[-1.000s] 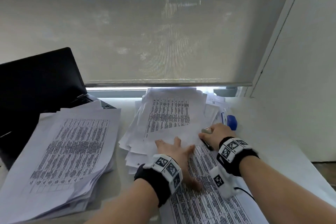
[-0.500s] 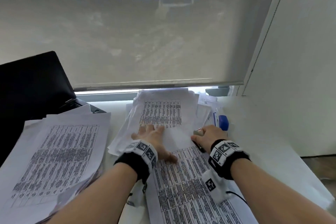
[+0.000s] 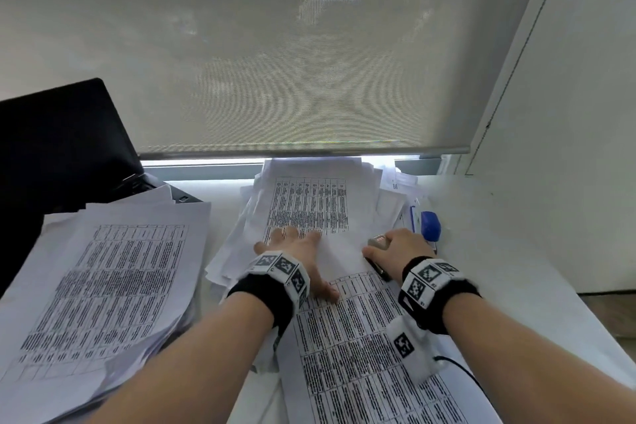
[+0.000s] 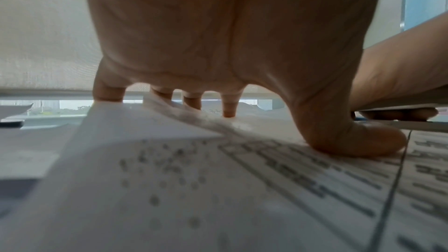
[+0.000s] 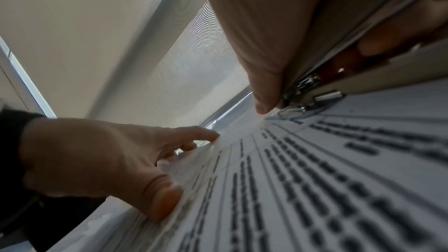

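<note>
A printed sheet (image 3: 361,337) with table text lies in front of me, its far end over a loose middle pile of papers (image 3: 309,200). My left hand (image 3: 296,251) lies spread on that pile, fingers straight, with the thumb (image 4: 351,137) pressing the near sheet (image 4: 218,189). My right hand (image 3: 399,248) grips a grey stapler (image 3: 377,241) at the sheet's top right corner. In the right wrist view the stapler (image 5: 339,76) sits at the paper's edge under my thumb (image 5: 261,64); my left hand (image 5: 97,156) is beside it.
A second tall pile of printed sheets (image 3: 103,286) lies at the left, partly over an open black laptop (image 3: 51,148). A blue object (image 3: 430,225) sits just right of my right hand. A lowered roller blind (image 3: 275,62) and a white wall (image 3: 568,113) close the far side.
My left hand has slid forward and left, from the near sheet onto the middle pile. The right hand has stayed on the stapler.
</note>
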Motion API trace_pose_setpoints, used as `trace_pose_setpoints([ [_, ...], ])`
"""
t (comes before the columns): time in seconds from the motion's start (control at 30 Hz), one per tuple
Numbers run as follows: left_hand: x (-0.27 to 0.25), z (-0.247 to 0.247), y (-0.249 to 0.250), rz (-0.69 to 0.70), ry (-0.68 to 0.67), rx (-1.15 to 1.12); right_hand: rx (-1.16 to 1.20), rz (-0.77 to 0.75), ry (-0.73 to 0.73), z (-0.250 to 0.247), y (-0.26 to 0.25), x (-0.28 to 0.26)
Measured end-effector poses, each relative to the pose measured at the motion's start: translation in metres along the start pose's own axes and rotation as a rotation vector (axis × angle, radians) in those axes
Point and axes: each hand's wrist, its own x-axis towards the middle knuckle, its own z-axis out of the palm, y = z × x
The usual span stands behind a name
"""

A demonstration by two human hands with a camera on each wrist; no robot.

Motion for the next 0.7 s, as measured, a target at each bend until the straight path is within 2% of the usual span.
trace_pose_setpoints([
  [0.1, 0.001, 0.0, -0.001, 0.009, -0.006, 0.007, -0.054, -0.007, 0.009, 0.002, -0.009, 0.004],
  [0.23, 0.0, 0.002, -0.003, 0.021, -0.001, 0.007, 0.028, 0.105, 0.083, 0.014, -0.016, 0.025],
  [0.37, 0.007, 0.005, -0.003, 0.005, 0.028, 0.0, 0.049, 0.046, 0.049, 0.01, -0.019, 0.033],
  [0.5, 0.015, 0.011, -0.003, 0.012, 0.058, 0.032, 0.337, -0.012, 0.126, 0.004, -0.008, 0.012],
  [0.6, 0.015, 0.011, -0.003, 0.007, 0.081, 0.056, 0.593, -0.051, 0.097, 0.001, 0.013, -0.016],
  [0.7, 0.013, 0.008, -0.003, 0.003, 0.129, 0.114, 0.637, -0.082, 0.116, -0.002, 0.038, -0.05],
])
